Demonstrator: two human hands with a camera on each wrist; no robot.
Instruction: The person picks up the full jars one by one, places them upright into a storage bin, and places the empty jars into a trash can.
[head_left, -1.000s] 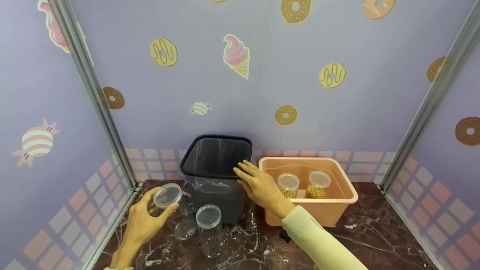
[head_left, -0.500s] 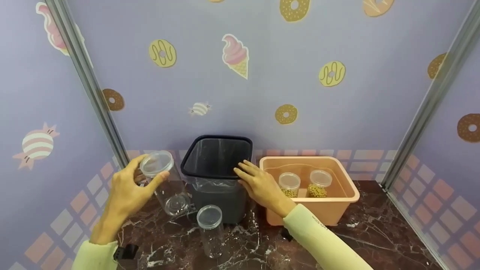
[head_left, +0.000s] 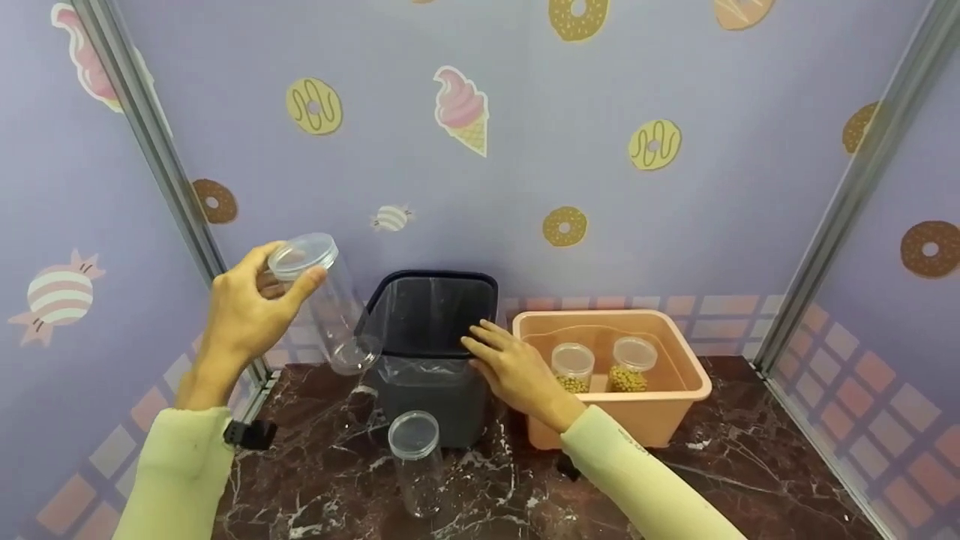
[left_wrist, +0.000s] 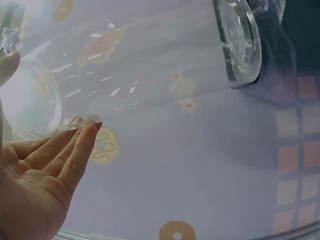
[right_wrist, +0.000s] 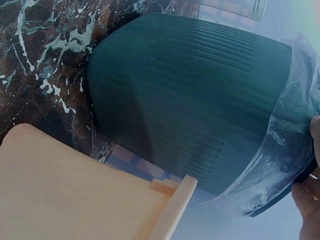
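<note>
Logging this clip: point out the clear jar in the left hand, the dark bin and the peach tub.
clear jar (head_left: pixel 324 300), head view, on its clear side wall.
dark bin (head_left: pixel 431 409), head view, on its front wall.
peach tub (head_left: pixel 694 375), head view, on its right rim.

**Left hand raised, right hand low and forward**

The left hand (head_left: pixel 244 311) is lifted well above the right, forearm upright in a pale yellow sleeve, thumb and fingers (left_wrist: pixel 75 150) curled (the grip is at the upper end of what it holds). The right hand (head_left: pixel 517 371) reaches forward, fingers extended and slightly spread, palm down.
</note>
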